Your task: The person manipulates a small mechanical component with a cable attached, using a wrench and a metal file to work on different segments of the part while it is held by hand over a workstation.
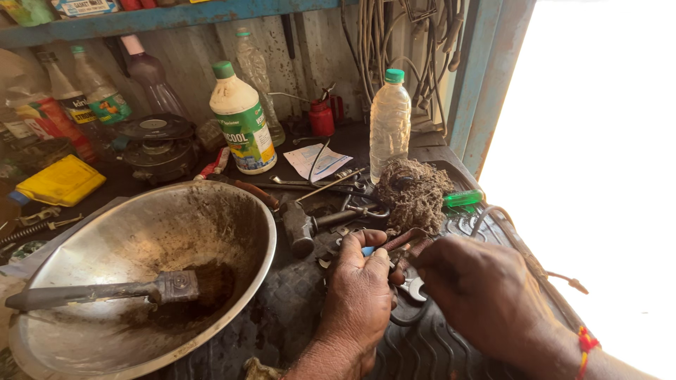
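My left hand (359,292) is closed around a small part with a blue tip that pokes out above my fingers. My right hand (486,292) grips pliers (410,262) with dark red handles, whose silver jaws point down between both hands. Both hands hover over a black ribbed rubber mat (422,348). What the jaws bite on is hidden by my fingers.
A big dirty steel bowl (264,232) holds a grey-handled brush (105,290) at the left. A hammer (301,225), wrenches, a wad of brown fibre (414,193) and a green-handled screwdriver (462,198) lie beyond my hands. Bottles (389,123) and a yellow can (60,181) stand behind.
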